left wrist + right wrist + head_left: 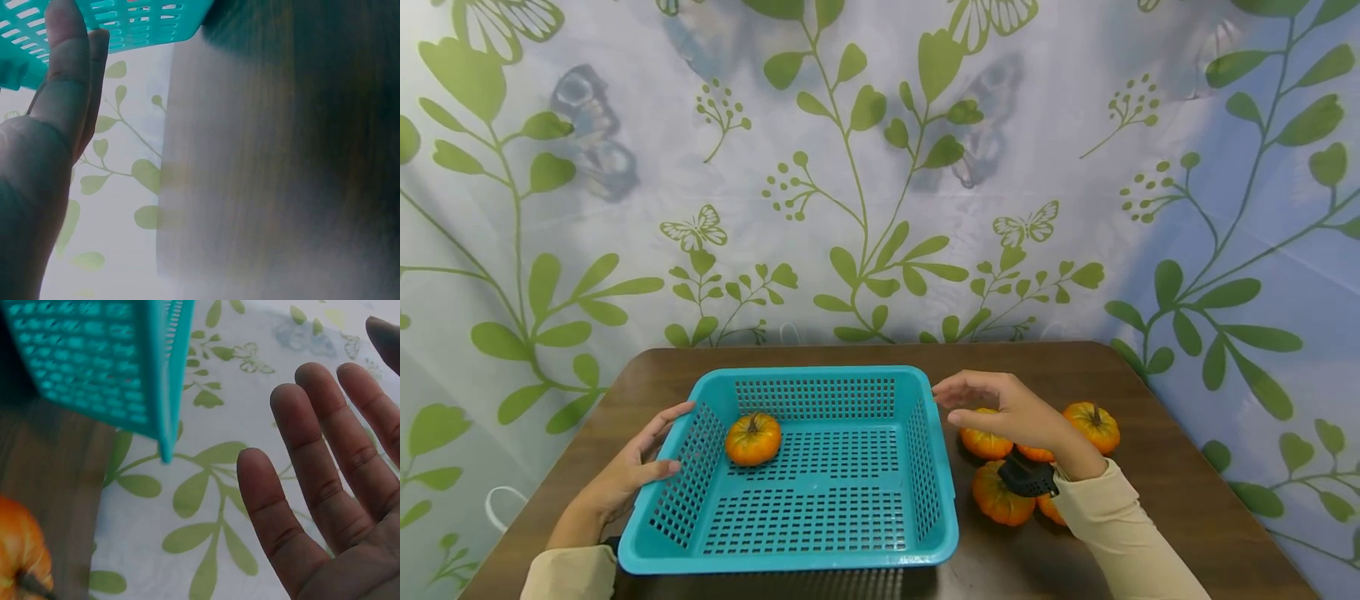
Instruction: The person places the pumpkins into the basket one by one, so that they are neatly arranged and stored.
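Note:
A turquoise plastic basket (pixel 805 521) with perforated walls is at the near left of the table. One small orange pumpkin (pixel 753 439) lies inside it, by the left wall. My left hand (pixel 631 467) grips the basket's left rim, with the thumb over the edge; the left wrist view shows that hand (pixel 59 100) against the perforated side. Just beyond the right rim, my right hand (pixel 1000 404) is raised with nothing in it. Its fingers (pixel 300 434) are spread and relaxed in the right wrist view. Several pumpkins (pixel 1002 493) sit below that hand, partly hidden by it and the wrist strap.
The brown wooden table (pixel 1187 508) carries the basket and the pumpkins. Another pumpkin (pixel 1092 427) lies right of the right wrist. Behind the table hangs a pale curtain (pixel 880 200) printed with green leaves and butterflies.

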### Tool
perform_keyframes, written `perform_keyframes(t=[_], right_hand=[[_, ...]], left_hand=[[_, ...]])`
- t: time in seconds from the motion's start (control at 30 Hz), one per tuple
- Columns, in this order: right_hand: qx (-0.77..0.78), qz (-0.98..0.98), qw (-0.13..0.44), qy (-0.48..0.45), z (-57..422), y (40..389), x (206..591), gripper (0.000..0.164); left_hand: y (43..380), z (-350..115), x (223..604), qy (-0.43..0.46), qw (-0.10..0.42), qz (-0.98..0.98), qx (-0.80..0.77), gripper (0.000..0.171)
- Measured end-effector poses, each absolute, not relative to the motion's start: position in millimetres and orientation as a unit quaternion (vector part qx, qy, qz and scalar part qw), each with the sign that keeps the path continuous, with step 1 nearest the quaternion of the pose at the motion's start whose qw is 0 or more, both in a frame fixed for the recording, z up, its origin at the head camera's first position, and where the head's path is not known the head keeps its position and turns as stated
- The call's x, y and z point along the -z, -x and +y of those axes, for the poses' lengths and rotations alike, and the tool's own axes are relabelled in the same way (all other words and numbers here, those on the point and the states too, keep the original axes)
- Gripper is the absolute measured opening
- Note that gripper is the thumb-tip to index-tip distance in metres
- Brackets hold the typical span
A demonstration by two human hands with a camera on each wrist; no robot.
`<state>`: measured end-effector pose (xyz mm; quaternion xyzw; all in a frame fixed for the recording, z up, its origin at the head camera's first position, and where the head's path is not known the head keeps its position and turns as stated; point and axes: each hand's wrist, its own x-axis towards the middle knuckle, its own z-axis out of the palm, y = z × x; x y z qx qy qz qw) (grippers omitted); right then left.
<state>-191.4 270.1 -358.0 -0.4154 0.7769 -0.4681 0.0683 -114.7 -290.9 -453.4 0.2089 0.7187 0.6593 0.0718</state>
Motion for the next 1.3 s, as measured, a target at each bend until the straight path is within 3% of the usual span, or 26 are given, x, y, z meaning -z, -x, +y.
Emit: perform_keyframes(t=[0.57,1.03,1.3], right_hand=[[0.509,0.777,0.061,0.364,323,182,370,0.027],[0.463,0.803,0.037,0.374,375,175,384,0.037],[0.468,0.793,0.06,0.384,402,173,397,0.042]], left_hand=[[114,-291,454,-0.217,0.071,0.712,-0.664,0.076],[112,-288,451,-0.199,0.075,0.721,-0.659,0.074],[113,-287,451,-0.191,0.061,0.735,-0.648,0.074]])
